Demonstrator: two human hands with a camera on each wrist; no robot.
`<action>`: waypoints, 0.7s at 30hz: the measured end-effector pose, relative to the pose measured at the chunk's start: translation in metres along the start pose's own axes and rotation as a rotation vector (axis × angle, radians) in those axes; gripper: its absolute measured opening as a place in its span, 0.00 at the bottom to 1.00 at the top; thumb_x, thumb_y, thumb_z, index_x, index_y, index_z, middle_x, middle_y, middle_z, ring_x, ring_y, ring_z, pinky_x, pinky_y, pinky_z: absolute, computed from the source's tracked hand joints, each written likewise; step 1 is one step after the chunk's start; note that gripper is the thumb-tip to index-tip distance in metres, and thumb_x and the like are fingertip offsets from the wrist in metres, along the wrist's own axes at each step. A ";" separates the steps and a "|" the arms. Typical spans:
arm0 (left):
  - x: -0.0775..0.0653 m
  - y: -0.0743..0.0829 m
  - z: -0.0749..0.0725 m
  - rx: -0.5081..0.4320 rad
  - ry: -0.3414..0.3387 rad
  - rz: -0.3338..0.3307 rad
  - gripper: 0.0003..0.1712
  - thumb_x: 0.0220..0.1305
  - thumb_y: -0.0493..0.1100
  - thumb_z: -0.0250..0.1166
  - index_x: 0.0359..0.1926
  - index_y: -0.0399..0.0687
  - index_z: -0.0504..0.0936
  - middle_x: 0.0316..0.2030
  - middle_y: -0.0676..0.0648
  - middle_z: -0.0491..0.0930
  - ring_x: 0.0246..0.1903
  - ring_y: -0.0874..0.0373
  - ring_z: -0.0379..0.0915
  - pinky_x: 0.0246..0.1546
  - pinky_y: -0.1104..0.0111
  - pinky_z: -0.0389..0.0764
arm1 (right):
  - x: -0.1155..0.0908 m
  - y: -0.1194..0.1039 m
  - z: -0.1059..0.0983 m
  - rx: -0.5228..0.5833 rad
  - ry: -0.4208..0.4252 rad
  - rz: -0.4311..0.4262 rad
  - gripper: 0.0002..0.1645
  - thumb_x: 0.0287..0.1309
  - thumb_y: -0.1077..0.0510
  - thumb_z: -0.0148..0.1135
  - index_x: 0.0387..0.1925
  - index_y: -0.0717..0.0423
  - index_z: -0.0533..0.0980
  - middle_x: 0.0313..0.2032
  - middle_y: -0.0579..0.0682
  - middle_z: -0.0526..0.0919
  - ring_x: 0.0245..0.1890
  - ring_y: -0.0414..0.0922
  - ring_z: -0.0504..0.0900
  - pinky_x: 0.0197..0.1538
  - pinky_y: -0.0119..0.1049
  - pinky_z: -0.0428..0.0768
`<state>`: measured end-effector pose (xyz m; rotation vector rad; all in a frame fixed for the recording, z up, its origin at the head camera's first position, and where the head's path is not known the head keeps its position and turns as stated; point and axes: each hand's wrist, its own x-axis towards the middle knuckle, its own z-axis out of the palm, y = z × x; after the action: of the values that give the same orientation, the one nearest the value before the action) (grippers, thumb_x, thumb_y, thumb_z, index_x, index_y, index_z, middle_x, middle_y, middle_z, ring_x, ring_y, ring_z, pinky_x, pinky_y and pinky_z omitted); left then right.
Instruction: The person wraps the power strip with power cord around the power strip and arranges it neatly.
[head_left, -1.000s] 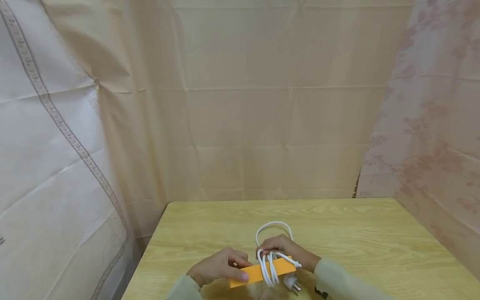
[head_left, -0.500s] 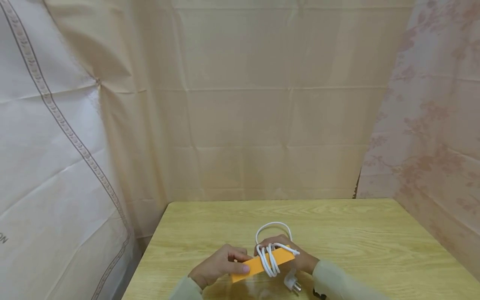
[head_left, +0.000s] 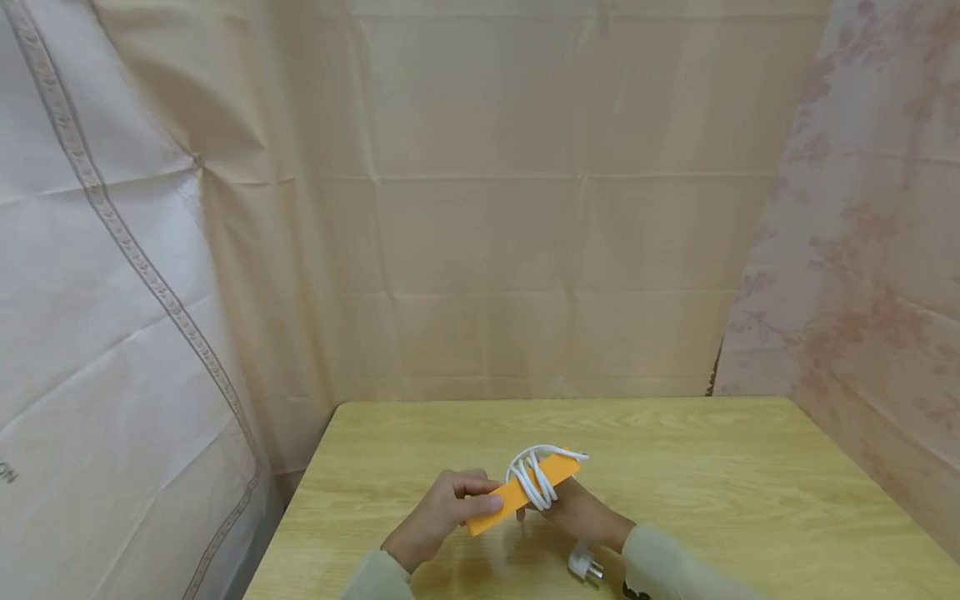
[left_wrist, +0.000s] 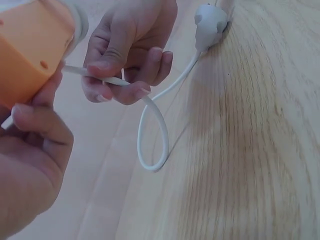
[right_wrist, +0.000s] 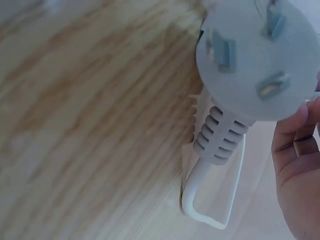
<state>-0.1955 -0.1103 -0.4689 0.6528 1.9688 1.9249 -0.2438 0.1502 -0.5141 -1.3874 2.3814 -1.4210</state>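
Note:
My left hand [head_left: 442, 510] grips the near-left end of an orange power strip [head_left: 564, 468], thumb on top. Turns of white cord [head_left: 534, 483] wrap the strip's middle. The strip tilts, its far-right end higher. Below and behind it, my right hand [head_left: 588, 512] is partly hidden in the head view. In the left wrist view the right hand [left_wrist: 132, 45] pinches the cord [left_wrist: 162, 127] between thumb and fingers, and a loose loop hangs below. The white three-pin plug [head_left: 585, 565] rests on the table by my right forearm; its prongs face the right wrist camera [right_wrist: 260, 60].
The wood-grain table [head_left: 750, 483] spreads out beneath both hands. Beige cloth [head_left: 525, 250] hangs behind its far edge. A pale curtain [head_left: 112, 333] stands at the left, and a floral one [head_left: 862, 250] borders the right side.
The strip has risen away from me and tilted more steeply. My right hand has gone from behind the coil to underneath it, and the far cord loop has been drawn in to the strip.

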 end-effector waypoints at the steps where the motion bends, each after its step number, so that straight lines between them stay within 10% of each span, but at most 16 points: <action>1: 0.000 0.000 0.000 0.003 0.020 -0.003 0.17 0.70 0.46 0.67 0.52 0.40 0.89 0.34 0.50 0.80 0.34 0.60 0.70 0.33 0.70 0.73 | 0.002 0.000 0.001 0.031 -0.004 -0.004 0.08 0.75 0.58 0.57 0.42 0.47 0.82 0.39 0.43 0.85 0.41 0.38 0.77 0.50 0.37 0.76; 21: 0.005 0.000 0.007 0.020 0.183 -0.027 0.16 0.69 0.49 0.69 0.50 0.42 0.90 0.34 0.48 0.78 0.35 0.57 0.71 0.35 0.69 0.75 | 0.007 -0.009 0.010 -0.009 0.021 0.069 0.11 0.76 0.55 0.55 0.46 0.54 0.82 0.32 0.47 0.85 0.34 0.48 0.82 0.44 0.33 0.79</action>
<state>-0.1966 -0.1018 -0.4683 0.4664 2.0951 2.0148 -0.2377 0.1363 -0.5110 -1.2849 2.4262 -1.4170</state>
